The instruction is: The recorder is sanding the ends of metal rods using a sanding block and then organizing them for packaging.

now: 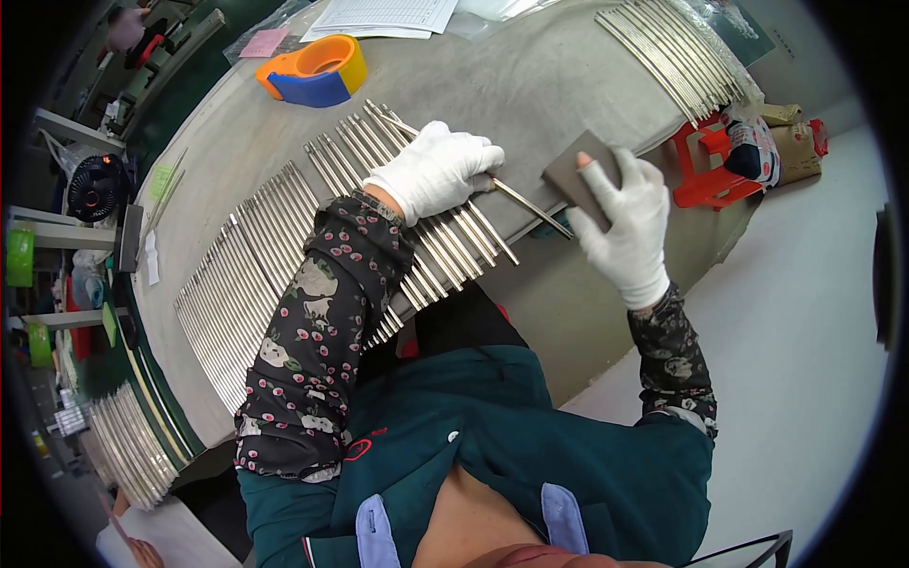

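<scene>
My left hand (437,170), in a white glove, is closed around a thin metal rod (530,205) above a row of similar rods. The held rod slants down to the right, its free end jutting past the table edge. In my gloved right hand (627,222) is a flat grey-brown sanding block (568,177), gripped with one bare fingertip showing at its face. The block is close to the rod's free end but apart from it. Many shiny metal rods (275,237) lie side by side under and left of my left forearm, some ends overhanging the near edge.
An orange and blue tape dispenser (327,76) stands at the back of the grey table (492,85), near paper sheets (383,14). More rods (672,57) lie far right. A red stool (705,170) holding packages is beside the table; a black fan (95,186) is left.
</scene>
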`<state>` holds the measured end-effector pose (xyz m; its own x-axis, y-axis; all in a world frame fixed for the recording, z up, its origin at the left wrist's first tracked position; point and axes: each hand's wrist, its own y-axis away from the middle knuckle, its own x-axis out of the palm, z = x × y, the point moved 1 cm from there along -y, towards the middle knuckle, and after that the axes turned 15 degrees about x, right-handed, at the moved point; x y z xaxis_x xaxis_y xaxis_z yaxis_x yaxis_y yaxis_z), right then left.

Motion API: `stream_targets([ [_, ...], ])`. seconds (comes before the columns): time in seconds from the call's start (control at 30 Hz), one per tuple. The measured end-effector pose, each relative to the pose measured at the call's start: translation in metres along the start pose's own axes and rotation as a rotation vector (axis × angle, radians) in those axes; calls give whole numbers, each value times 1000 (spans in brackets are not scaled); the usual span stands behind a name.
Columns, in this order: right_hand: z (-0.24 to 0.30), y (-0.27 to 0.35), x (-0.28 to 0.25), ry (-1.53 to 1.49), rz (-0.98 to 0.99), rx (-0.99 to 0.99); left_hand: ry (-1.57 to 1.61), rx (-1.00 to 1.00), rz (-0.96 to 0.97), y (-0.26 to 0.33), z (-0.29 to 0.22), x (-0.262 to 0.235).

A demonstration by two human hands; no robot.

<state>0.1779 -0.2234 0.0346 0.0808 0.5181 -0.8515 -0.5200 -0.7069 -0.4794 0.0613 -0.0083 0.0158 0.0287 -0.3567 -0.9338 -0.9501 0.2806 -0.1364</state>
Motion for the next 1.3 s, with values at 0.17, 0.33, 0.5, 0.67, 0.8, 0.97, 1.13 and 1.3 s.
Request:
stream_targets([
  [0.17,-1,1,7,89,116,44,-1,-13,0,0,1,2],
  [0.33,12,16,-4,-187,165,-117,27,-9,-7,2,1,1],
  [0.5,2,13,-8,-101,46,-6,-1,-8,3,1,-1,0],
  [0.67,-5,8,6,6,40,34,1,5,-14,0,-1,1],
  [0.8,17,16,-3,-137,161,-115,-1,-3,-10,1,-2,0],
  [0.97,2,10,-2,-84,43,-15,-9,0,-13,2,1,0],
  [1.13,-10,9,1,-11,50,50,-1,10,-23,0,-3,2],
  [1.3,4,26,2,-174,214,-120,4,22,-31,2,0,0],
])
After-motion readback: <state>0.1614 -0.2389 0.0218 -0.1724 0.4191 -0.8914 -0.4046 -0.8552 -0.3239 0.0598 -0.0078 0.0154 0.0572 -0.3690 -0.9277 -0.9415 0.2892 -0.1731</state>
